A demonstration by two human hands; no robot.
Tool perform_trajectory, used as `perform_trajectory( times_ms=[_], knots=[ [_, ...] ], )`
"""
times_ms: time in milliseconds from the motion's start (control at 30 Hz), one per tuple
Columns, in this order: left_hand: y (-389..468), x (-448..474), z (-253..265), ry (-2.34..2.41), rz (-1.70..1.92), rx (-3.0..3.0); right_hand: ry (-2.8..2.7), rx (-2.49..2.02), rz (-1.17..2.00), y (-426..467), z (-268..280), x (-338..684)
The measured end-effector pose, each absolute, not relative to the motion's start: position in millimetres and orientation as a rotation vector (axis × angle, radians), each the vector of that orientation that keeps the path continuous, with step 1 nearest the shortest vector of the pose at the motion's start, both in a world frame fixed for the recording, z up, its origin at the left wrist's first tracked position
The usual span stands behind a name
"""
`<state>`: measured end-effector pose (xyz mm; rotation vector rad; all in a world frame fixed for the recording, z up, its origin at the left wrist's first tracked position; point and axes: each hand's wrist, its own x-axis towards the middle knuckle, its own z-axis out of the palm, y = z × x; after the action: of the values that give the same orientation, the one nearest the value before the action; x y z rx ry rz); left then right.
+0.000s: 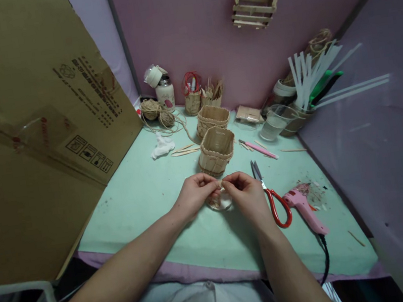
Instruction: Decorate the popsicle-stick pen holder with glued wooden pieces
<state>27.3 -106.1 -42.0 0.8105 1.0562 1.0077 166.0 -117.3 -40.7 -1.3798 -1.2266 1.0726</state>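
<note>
My left hand [201, 191] and my right hand [245, 195] meet at the middle of the table, the fingertips of each pinched together. Something small and pale shows between them, too small and covered to name. Right below the fingers lies a round clear dish [221, 205], partly hidden by both hands. Just beyond stands a small basket [214, 158] of light wooden strips with a braided rim, upright. A second, similar basket [205, 123] stands behind it. Close to my right hand lie open scissors [283, 212] with red handles.
A pink glue gun [308, 213] lies at the right, its cord over the front edge. Behind are a pink pen-like tool [261, 149], a clear plastic cup [275, 124], twine balls [151, 109] and crumpled tissue [162, 145]. A large cardboard box [39, 118] borders the left side.
</note>
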Motion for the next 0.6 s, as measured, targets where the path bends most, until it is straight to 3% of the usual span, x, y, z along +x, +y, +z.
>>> perform_trajectory(
  times_ms=[600],
  knots=[
    [-106.9, 28.6, -40.9, 1.078, 0.992, 0.751, -1.231, -1.391, 1.08, -119.1, -43.1, 165.5]
  ],
)
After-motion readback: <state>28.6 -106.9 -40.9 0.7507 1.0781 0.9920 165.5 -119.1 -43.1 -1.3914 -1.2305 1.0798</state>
